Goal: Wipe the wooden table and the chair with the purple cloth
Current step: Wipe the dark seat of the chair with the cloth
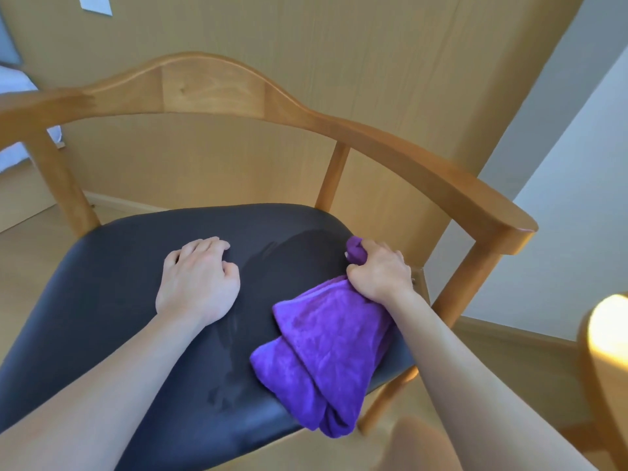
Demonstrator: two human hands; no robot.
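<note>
A wooden chair (210, 86) with a curved backrest and arms fills the view; its dark padded seat (112, 294) shows damp streaks in the middle. My right hand (380, 271) grips the bunched top of the purple cloth (323, 355) at the seat's right side, and the rest of the cloth trails over the seat toward its front edge. My left hand (197, 280) rests on the seat's centre with fingers loosely curled and holds nothing. The wooden table is not clearly in view.
A light wood panel wall (339, 45) stands right behind the chair, with a white wall (577, 158) at the right. A rounded wooden piece (605, 341) juts in at the right edge. Wood floor (27, 239) lies around the chair.
</note>
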